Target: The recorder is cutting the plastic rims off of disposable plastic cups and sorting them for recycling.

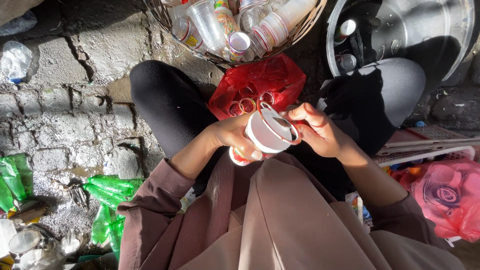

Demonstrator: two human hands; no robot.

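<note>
Left hand (235, 137) fingers wrapped round plastic cup (265, 135); right hand (320, 132) fingertips pinching cup's rim ring (295, 131)

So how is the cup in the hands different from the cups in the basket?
The white cup is gripped by the left hand, while the right hand pinches its rim; the basket cups lie loose, untouched. The held cup is alone; the basket cups are heaped together in the woven basket. The held cup looks solid white; several basket cups are clear. Both are small plastic cups.
</note>
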